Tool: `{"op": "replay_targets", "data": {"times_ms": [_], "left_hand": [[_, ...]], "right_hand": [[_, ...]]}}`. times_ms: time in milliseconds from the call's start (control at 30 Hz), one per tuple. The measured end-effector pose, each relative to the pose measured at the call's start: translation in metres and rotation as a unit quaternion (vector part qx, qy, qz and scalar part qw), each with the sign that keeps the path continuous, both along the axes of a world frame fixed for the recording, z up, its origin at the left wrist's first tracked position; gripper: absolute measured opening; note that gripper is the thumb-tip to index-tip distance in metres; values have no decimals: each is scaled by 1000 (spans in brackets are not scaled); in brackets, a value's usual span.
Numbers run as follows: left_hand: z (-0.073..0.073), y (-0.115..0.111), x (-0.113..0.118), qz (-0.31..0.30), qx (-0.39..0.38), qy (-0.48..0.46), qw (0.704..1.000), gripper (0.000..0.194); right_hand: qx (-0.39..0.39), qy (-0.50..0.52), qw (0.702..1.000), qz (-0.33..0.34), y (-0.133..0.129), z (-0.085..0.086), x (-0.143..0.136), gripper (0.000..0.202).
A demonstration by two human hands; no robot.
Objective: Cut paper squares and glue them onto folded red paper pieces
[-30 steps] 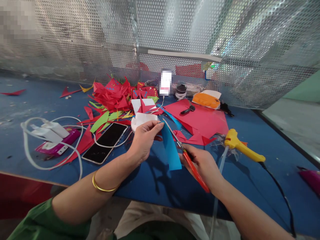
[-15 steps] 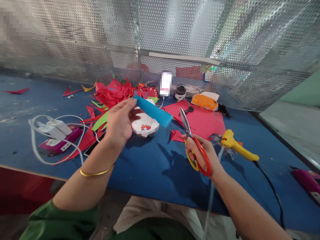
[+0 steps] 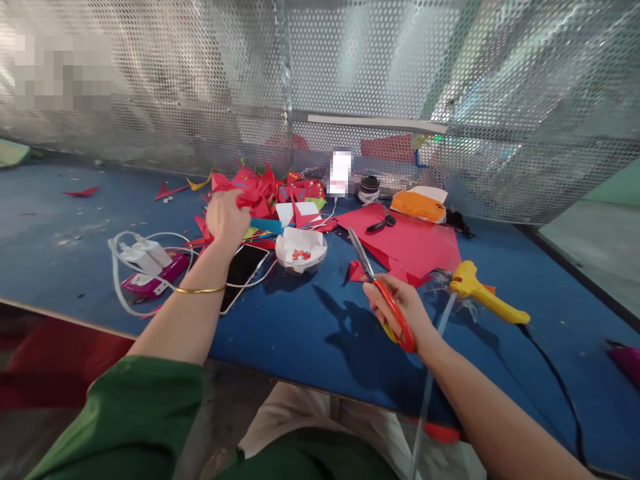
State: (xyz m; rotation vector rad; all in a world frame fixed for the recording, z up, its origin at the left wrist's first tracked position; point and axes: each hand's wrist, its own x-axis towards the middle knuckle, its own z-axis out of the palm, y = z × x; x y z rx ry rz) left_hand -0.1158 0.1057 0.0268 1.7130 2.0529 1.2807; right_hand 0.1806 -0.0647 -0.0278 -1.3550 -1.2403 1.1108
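Observation:
My left hand (image 3: 227, 217) reaches over the near side of a pile of red paper pieces (image 3: 257, 181). Its fingers are curled and mostly hidden. A strip of blue paper (image 3: 267, 225) sticks out from them to the right. In my right hand (image 3: 403, 308) is a pair of scissors (image 3: 361, 255) with red and yellow handles. The blades are together and point up and away from me. Between my hands stands a bowl (image 3: 301, 248) lined with white paper, with small red and orange bits inside.
A yellow glue gun (image 3: 487, 297) with a black cord lies at the right. Behind the scissors is red sheet paper (image 3: 413, 243), with a black-handled tool (image 3: 381, 223) on it. A phone (image 3: 245, 273), white cables and chargers (image 3: 146, 253) lie at the left. Perforated metal mesh (image 3: 360, 73) stands behind.
My left hand has moved left and away from me, taking the blue paper down toward the red pile. The view has swung slightly left. My right hand still holds the scissors.

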Motion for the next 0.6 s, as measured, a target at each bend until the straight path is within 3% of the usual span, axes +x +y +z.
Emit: {"op": "replay_targets", "data": {"times_ms": [67, 100, 200, 333, 600], "left_hand": [[-6, 3, 16, -69, -102, 236, 964, 30], [-9, 6, 24, -100, -128, 265, 951, 29], [-16, 17, 41, -134, -154, 306, 930, 30], [-17, 32, 47, -154, -159, 342, 913, 32], [-22, 48, 56, -136, -190, 387, 892, 32]], "right_hand": [[6, -14, 1000, 15, 0, -2, 1, 50], [11, -24, 999, 23, 1, -3, 1, 49], [29, -55, 997, 36, 1, -8, 3, 47], [28, -81, 995, 56, 2, -12, 3, 45], [6, -108, 992, 66, 2, -11, 2, 55]]}}
